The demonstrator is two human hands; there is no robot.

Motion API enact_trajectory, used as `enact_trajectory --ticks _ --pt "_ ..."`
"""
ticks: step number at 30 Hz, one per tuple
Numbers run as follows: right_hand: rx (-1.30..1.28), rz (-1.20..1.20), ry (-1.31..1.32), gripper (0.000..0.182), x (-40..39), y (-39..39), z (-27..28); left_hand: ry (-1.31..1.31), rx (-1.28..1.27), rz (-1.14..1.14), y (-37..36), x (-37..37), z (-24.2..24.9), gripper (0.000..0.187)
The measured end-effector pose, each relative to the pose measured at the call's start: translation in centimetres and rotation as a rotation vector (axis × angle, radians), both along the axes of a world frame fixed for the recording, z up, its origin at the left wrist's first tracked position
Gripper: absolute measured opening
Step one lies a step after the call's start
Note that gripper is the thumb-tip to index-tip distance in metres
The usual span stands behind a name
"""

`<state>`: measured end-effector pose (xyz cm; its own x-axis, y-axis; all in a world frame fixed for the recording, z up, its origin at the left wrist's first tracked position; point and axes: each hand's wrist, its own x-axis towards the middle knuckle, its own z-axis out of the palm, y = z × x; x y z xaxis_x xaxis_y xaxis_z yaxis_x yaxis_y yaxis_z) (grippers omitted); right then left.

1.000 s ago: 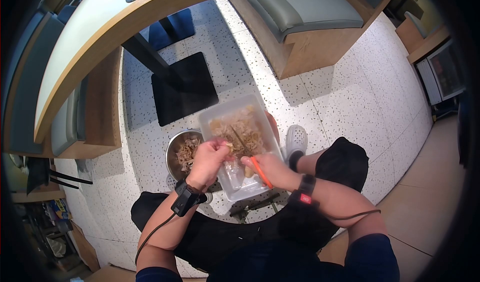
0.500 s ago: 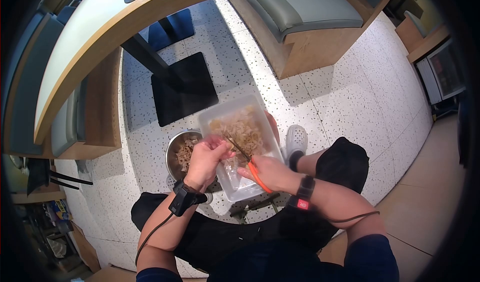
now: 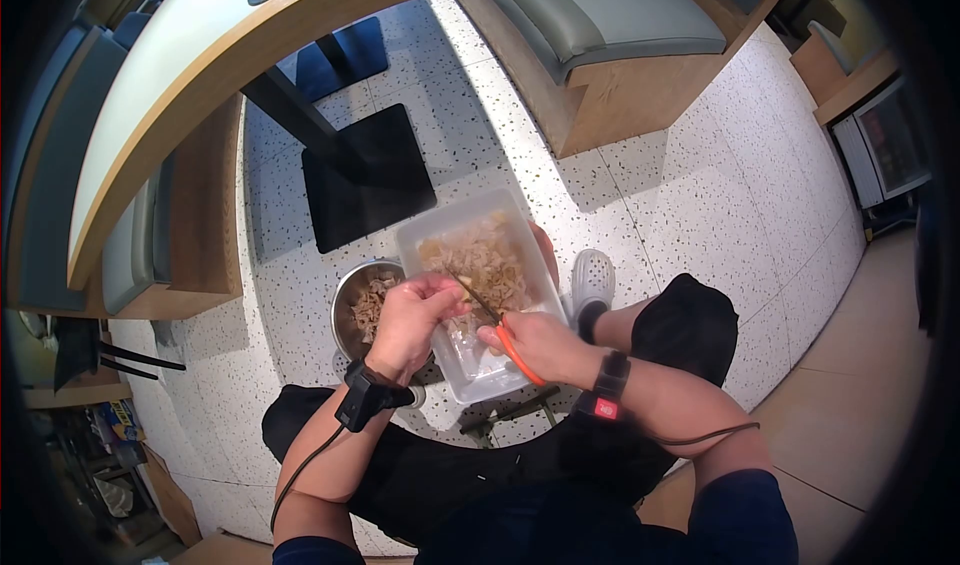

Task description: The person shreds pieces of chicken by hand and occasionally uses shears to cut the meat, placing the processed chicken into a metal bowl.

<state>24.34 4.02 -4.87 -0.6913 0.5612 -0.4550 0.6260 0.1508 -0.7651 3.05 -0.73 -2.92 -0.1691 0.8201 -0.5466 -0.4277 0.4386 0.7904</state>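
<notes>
1. A pair of orange-handled scissors (image 3: 505,333) is held in the right hand (image 3: 535,345), the fingers closed through the handles and the dark blades pointed toward 10 o'clock.
2. A small pale piece of food (image 3: 455,293) is pinched in the left hand (image 3: 408,317); the thumb and fingertips are closed on it, right at the blade tips.
3. Whether the blades are parted or shut on the piece cannot be told at this size.
4. Both hands are held over a clear plastic container (image 3: 425,237), which is placed on the floor in front of the seated person's knees.
5. The far half of the container is filled with pale, beige food pieces (image 3: 490,260).
6. A round metal bowl (image 3: 345,310) is set touching the container at its 9 o'clock side, with similar cut pieces inside.
7. A black band is worn on each wrist, each with a cable running back along the forearm.
8. A white shoe (image 3: 592,277) is seen at 3 o'clock of the container, on the speckled floor (image 3: 680,195).
</notes>
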Motion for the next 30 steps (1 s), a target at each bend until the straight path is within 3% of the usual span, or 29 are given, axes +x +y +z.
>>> enact_trajectory --ticks 9,16,22,24,30 --pt "-0.129 -0.037 0.095 0.068 -0.1 0.0 1.2 0.042 -0.015 0.024 0.1 -0.5 0.2 0.013" --pt "-0.087 -0.009 0.035 0.065 -0.1 0.0 0.6 0.031 -0.003 -0.061 0.0 -0.2 0.1 0.005" --pt "-0.243 -0.162 0.057 0.065 0.0 1.3 1.9 0.038 -0.016 -0.047 0.1 -0.1 0.0 0.005" --pt "-0.473 -0.159 -0.002 0.071 0.0 1.5 1.9 0.062 -0.023 -0.023 0.1 -0.2 0.0 0.005" --pt "-0.445 -0.093 -0.052 0.087 0.2 1.6 1.6 0.151 0.0 0.009 0.1 -0.8 -1.6 0.02"
